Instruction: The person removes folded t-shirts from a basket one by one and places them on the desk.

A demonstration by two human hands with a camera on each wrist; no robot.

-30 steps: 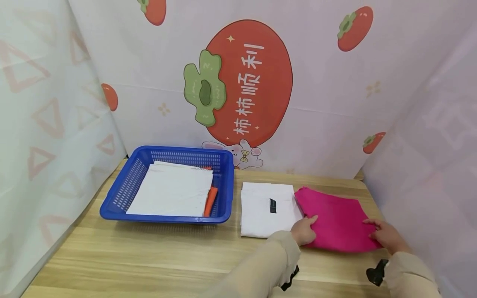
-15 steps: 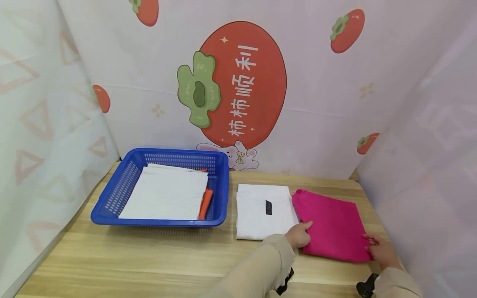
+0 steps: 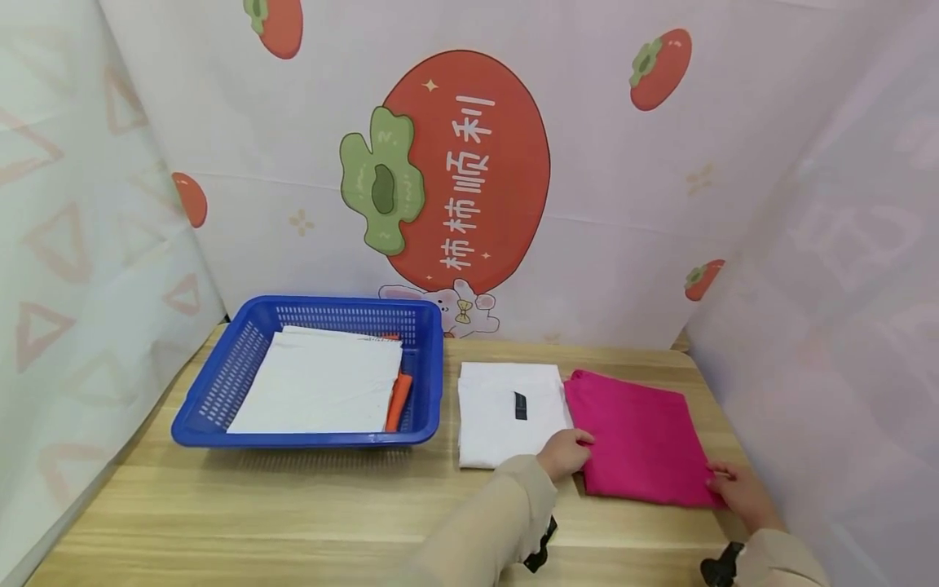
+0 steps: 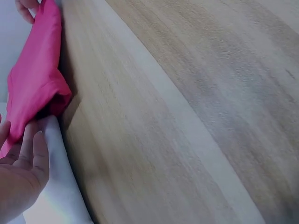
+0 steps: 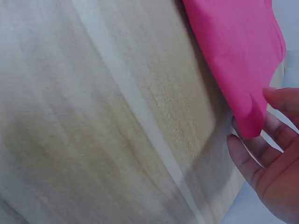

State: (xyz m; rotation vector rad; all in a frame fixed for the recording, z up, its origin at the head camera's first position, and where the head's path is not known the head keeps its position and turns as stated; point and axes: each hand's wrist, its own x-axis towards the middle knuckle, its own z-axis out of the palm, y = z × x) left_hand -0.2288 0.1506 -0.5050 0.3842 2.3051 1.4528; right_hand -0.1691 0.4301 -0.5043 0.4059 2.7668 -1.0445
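A folded pink cloth (image 3: 641, 440) lies at the right of the table in the head view, its left side against a folded white cloth (image 3: 506, 432) with a black label. My left hand (image 3: 559, 455) reaches over the white cloth and holds the pink cloth's left edge. In the left wrist view, that hand (image 4: 23, 184) has fingers under the pink fold (image 4: 35, 79). At the near right corner is my right hand (image 3: 742, 493). The right wrist view shows this hand (image 5: 278, 172) pinching the pink corner (image 5: 238, 74), thumb above and fingers beneath.
A blue basket (image 3: 304, 440) stands at the left, holding folded white cloth (image 3: 319, 383) and something orange (image 3: 398, 401). Printed curtain walls (image 3: 616, 277) border the wooden table (image 3: 293, 522) at the back and both sides.
The pink cloth has come down and lies flatter, with its near edge straighter. Both hands have stayed at its sides. The head view has shifted slightly, moving the scene left in frame.
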